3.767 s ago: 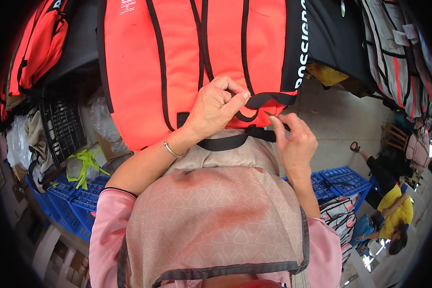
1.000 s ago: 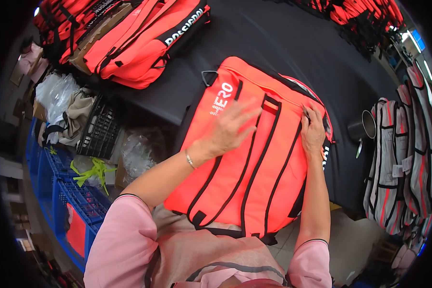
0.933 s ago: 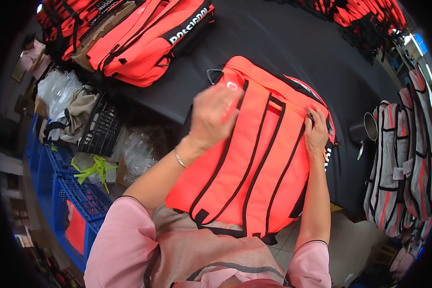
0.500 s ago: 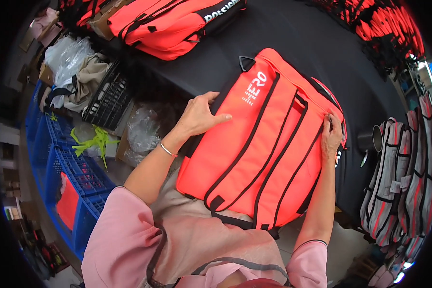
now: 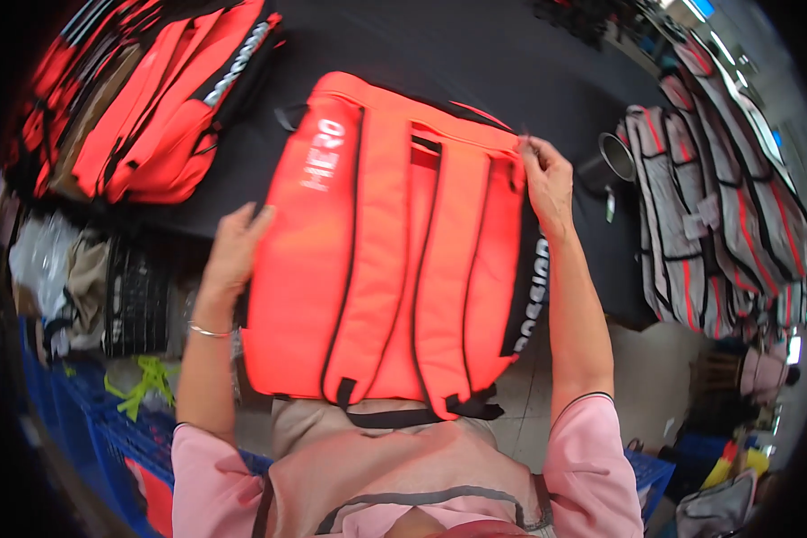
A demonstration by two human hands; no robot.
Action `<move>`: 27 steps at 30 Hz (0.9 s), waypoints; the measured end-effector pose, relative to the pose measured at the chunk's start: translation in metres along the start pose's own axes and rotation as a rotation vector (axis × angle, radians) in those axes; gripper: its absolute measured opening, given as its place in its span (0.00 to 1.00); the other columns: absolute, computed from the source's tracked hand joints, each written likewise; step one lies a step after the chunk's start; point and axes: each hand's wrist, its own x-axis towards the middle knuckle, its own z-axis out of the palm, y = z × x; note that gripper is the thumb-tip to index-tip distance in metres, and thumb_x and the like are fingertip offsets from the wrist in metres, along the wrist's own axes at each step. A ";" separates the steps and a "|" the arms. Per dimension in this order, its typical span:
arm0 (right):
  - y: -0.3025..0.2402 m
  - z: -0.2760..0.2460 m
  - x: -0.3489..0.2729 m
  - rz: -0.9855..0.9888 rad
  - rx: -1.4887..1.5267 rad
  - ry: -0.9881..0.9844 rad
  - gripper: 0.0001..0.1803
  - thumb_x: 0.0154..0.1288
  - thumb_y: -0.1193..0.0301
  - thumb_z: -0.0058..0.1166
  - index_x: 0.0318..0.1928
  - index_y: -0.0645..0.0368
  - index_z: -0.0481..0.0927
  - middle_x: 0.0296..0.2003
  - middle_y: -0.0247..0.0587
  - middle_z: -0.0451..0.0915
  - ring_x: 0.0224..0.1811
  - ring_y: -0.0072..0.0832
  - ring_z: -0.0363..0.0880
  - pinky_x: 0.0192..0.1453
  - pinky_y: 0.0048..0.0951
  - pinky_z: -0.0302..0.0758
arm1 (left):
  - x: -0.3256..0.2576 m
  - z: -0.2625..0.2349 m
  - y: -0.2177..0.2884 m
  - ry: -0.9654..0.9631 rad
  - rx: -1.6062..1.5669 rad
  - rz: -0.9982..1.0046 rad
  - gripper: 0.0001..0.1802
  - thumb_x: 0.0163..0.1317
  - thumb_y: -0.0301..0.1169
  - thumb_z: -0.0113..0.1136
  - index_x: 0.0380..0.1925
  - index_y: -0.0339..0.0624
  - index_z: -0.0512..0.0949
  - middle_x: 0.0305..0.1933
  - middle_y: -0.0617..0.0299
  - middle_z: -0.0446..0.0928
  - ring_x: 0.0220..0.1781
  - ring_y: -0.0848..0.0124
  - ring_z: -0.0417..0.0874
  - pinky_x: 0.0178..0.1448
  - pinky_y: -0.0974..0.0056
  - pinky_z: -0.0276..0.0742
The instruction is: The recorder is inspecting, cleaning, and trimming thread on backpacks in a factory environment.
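Observation:
A bright red-orange backpack [image 5: 300,269] with black trim lies in front of me, its two padded shoulder straps [image 5: 381,233] facing up. White lettering marks its upper left, and a dark side panel with white lettering runs along its right. My right hand [image 5: 549,184] pinches the top right corner near the edge of the bag. Beside the left edge is my left hand [image 5: 235,251], blurred, thumb against the side and fingers apart. The bag's lower end, with black webbing [image 5: 403,417], reaches my apron. Its underside is hidden.
Black cloth covers the table [image 5: 403,40]. More red backpacks [image 5: 157,134] stand at the far left. Grey bags with red stripes [image 5: 690,206] hang or stack at right, beside a metal cup-like tube [image 5: 616,157]. Blue crates [image 5: 125,430] and a black basket [image 5: 139,296] sit at left.
The view has turned, and the backpack now stands straighter before me, further left. My right hand has moved to its top corner; my left hand has slid off its front to the side edge.

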 end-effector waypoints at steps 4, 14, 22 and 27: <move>-0.032 -0.040 -0.008 0.107 0.040 0.223 0.16 0.69 0.63 0.55 0.49 0.63 0.81 0.36 0.40 0.85 0.34 0.21 0.80 0.44 0.29 0.78 | 0.052 -0.073 0.019 -0.083 0.209 0.092 0.20 0.72 0.38 0.53 0.52 0.30 0.76 0.46 0.62 0.80 0.44 0.78 0.78 0.49 0.70 0.75; 0.070 -0.100 -0.052 0.182 -0.536 0.320 0.21 0.64 0.68 0.54 0.54 0.68 0.77 0.49 0.59 0.79 0.54 0.51 0.76 0.62 0.42 0.70 | 0.107 -0.076 0.008 -0.175 0.528 0.111 0.20 0.73 0.37 0.51 0.48 0.27 0.77 0.43 0.61 0.82 0.42 0.77 0.79 0.48 0.69 0.76; 0.110 -0.150 0.006 0.261 -0.960 0.382 0.17 0.66 0.71 0.54 0.54 0.64 0.77 0.50 0.56 0.77 0.53 0.52 0.73 0.59 0.46 0.71 | 0.106 -0.071 0.024 -0.143 0.632 0.131 0.20 0.73 0.37 0.51 0.48 0.28 0.77 0.42 0.60 0.82 0.41 0.77 0.80 0.46 0.70 0.76; 0.118 -0.163 0.015 0.240 -0.944 0.359 0.15 0.66 0.74 0.51 0.51 0.65 0.78 0.46 0.60 0.77 0.53 0.55 0.75 0.56 0.48 0.72 | 0.118 -0.065 0.069 -0.213 0.493 0.124 0.19 0.73 0.38 0.51 0.48 0.29 0.77 0.41 0.61 0.82 0.38 0.77 0.81 0.43 0.70 0.78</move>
